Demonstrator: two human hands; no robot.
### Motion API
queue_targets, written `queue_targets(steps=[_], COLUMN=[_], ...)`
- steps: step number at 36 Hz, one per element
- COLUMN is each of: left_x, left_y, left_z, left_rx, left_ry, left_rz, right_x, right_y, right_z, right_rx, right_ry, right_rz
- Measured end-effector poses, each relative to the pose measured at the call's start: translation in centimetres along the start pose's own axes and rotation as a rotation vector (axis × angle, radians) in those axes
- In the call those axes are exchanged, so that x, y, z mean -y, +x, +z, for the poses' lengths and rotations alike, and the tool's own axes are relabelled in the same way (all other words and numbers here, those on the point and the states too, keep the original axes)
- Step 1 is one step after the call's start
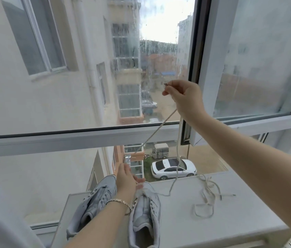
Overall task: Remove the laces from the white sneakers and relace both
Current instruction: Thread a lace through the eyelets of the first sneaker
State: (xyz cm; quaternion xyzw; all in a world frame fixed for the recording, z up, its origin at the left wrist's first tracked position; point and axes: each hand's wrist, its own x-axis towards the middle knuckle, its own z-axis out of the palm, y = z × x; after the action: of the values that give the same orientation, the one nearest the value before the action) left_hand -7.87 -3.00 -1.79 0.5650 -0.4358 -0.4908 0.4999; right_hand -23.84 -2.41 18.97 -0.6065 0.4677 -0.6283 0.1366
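Note:
Two white sneakers stand side by side on a white ledge, toes toward the window. The left sneaker has no lace that I can see. My left hand rests over the toe end of the right sneaker, fingers extended. My right hand is raised high in front of the glass and pinches both ends of a white lace. Both strands of that lace run down to the right sneaker's front eyelets. A second loose lace lies tangled on the ledge to the right.
A large window with a white frame stands right behind the ledge. An opened sash juts in at the right. Outside, far below, are buildings and a parked white car. A bracelet sits on my left wrist.

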Motion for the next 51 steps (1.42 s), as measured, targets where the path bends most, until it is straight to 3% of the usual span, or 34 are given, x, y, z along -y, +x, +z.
queue_targets(steps=[4,7,10,12,16,20,24,29,35,42,48,51], left_x=[-0.3,0.7,2.4,3.0,3.3,3.4,3.6,4.1,3.8,3.1,2.3,2.5], left_y=[0.6,0.6,0.4,0.4,0.4,0.7,-0.2,0.1,-0.2,-0.2,0.4,0.7], left_z=[-0.1,-1.1,-2.2,-2.6,-2.5,-3.2,-3.5,-3.6,-3.2,-3.6,-3.2,-3.7], left_rx=[-0.086,0.029,0.2,0.217,0.152,-0.035,-0.159,-0.126,-0.266,-0.293,-0.164,0.035], left_ry=[0.089,0.141,0.351,0.551,0.705,0.763,0.613,0.797,0.767,0.657,0.264,0.336], left_rz=[0.233,0.312,0.151,0.079,0.05,-0.031,-0.002,0.0,0.136,0.246,0.345,0.302], right_x=[-0.2,0.2,0.8,1.1,1.4,1.1,0.9,0.9,0.6,0.7,1.5,2.3], right_y=[-0.2,0.0,0.3,0.4,0.1,-0.1,0.0,0.2,-0.1,0.0,1.1,1.7], right_z=[-0.4,-0.6,-0.6,-0.4,0.1,0.3,-0.1,-0.5,-0.7,-1.3,-1.9,-1.8], right_rx=[-0.003,-0.026,-0.036,-0.029,-0.011,-0.016,-0.04,-0.073,-0.089,-0.185,-0.262,-0.268], right_ry=[-0.059,-0.076,-0.048,-0.035,-0.05,-0.07,-0.089,-0.109,-0.146,-0.168,-0.183,-0.186], right_rz=[-0.027,-0.045,-0.065,-0.081,-0.115,-0.113,-0.1,-0.115,-0.126,-0.164,-0.189,-0.213])
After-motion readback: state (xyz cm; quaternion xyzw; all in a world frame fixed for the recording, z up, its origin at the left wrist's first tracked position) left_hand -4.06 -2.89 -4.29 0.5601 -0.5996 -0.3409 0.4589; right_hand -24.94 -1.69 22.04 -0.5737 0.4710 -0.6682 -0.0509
